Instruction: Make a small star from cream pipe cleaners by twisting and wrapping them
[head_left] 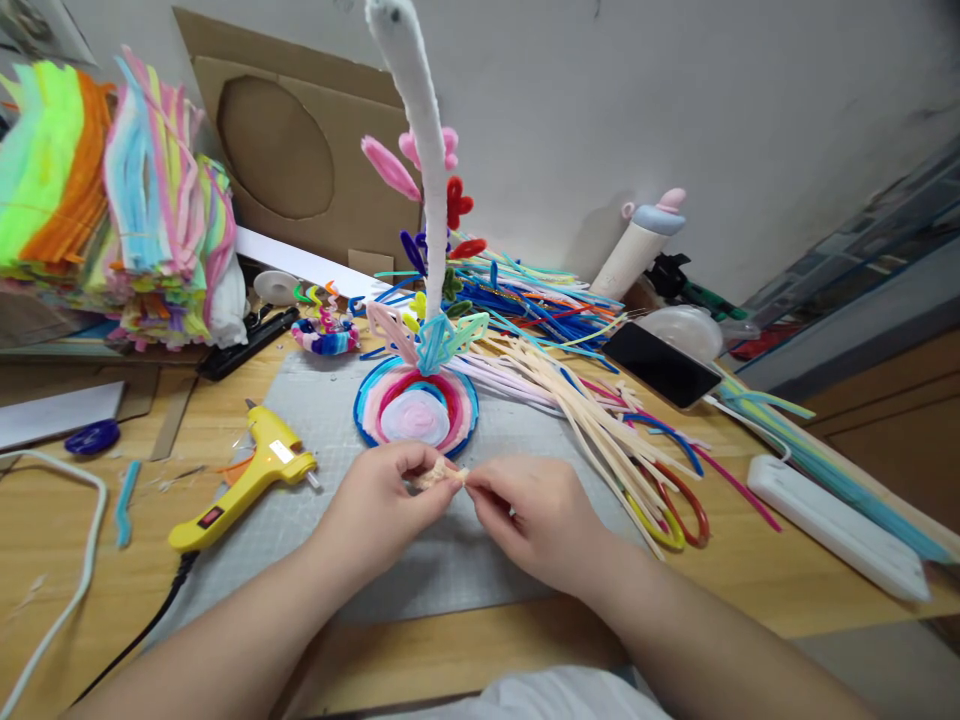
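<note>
Between my two hands is a small cream pipe cleaner piece [431, 476], bent and twisted, partly hidden by the fingers. My left hand [390, 495] pinches it between thumb and forefinger. The fingertips of my right hand [536, 510] close on its right end. Just beyond the hands lies a round coiled base [365, 425] in blue, pink and white. Behind the base's centre rises a tall white fuzzy stem [431, 200], with pink, red and purple petal shapes around it and pastel butterfly-like wings [442, 340] near its foot.
A yellow glue gun [262, 470] lies left on the grey mat [420, 585]. Loose cream pipe cleaners [592, 420] spread to the right, near a phone [660, 365] and a white power strip [840, 530]. Bundled pipe cleaners [157, 200] stand back left; a white bottle [637, 250] leans behind.
</note>
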